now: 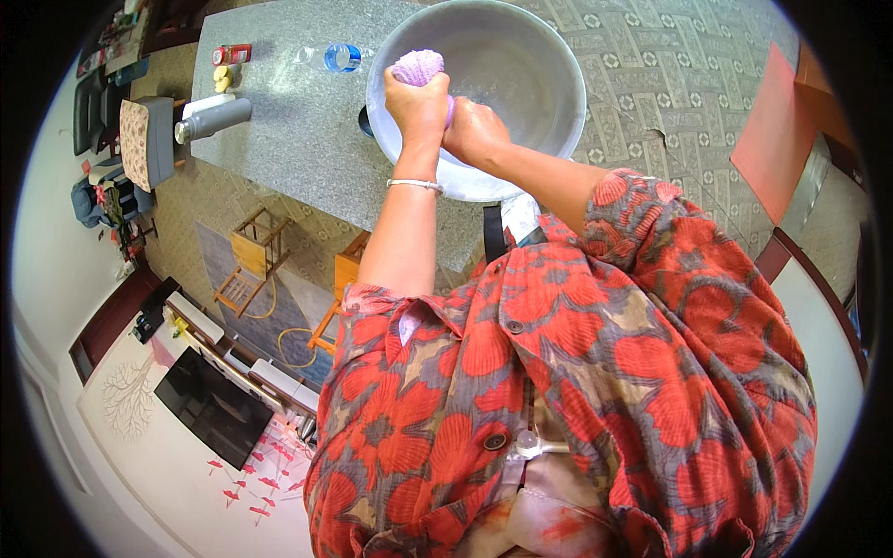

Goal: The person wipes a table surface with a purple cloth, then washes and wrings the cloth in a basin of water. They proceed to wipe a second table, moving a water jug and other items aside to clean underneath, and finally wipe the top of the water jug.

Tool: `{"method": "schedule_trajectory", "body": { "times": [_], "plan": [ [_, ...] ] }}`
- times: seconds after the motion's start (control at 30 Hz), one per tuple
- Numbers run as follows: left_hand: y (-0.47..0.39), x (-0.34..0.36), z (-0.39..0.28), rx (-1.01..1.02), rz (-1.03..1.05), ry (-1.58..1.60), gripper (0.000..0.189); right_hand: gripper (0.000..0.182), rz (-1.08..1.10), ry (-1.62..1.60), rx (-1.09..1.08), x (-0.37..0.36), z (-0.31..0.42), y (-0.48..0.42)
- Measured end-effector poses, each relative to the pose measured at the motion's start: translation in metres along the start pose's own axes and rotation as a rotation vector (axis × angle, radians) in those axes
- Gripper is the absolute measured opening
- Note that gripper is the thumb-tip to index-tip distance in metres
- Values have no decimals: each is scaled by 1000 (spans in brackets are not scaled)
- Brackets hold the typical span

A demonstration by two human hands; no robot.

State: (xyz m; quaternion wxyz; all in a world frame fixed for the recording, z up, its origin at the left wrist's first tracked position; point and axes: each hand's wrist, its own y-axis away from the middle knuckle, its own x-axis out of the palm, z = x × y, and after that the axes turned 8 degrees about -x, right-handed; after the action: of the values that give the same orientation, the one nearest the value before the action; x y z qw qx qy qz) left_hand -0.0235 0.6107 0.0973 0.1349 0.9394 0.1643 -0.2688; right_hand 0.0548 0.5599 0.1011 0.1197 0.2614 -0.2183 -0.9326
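A purple cloth (418,67) is bunched between my two fists above a large metal basin (530,42). My left hand (418,104) grips its upper part, and the cloth bulges out past the thumb. Just to the right and a little lower, my right hand (478,131) is closed around the other end, where only a sliver of purple shows. The two fists nearly touch. What lies of the cloth inside the fingers is hidden. The basin's visible inside is grey, and it stands at the right edge of a grey speckled table (307,132).
A clear plastic bottle (331,57) lies left of the basin. Farther left are a red-labelled container (231,54), a yellow item (222,79) and a grey flask (216,121) near the table's edge. Wooden stools (258,244) stand on the floor below the table.
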Motion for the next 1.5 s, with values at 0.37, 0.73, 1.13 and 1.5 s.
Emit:
{"method": "schedule_trajectory", "body": {
  "times": [0.37, 0.73, 1.13, 1.5],
  "plan": [
    [22, -21, 0, -412, 251, 629, 23, 65, 39, 190, -323, -25, 1, 22],
    [40, -102, -56, -260, 939, 1385, 73, 46, 968, -1527, 160, -82, 72, 83],
    [69, -134, -135, 110, 937, 1168, 18, 47, 930, -1422, -105, -113, 91, 126],
    [45, -96, -110, 156, 518, 241, 14, 24, 426, -754, -29, -89, 80, 86]
  ]
}}
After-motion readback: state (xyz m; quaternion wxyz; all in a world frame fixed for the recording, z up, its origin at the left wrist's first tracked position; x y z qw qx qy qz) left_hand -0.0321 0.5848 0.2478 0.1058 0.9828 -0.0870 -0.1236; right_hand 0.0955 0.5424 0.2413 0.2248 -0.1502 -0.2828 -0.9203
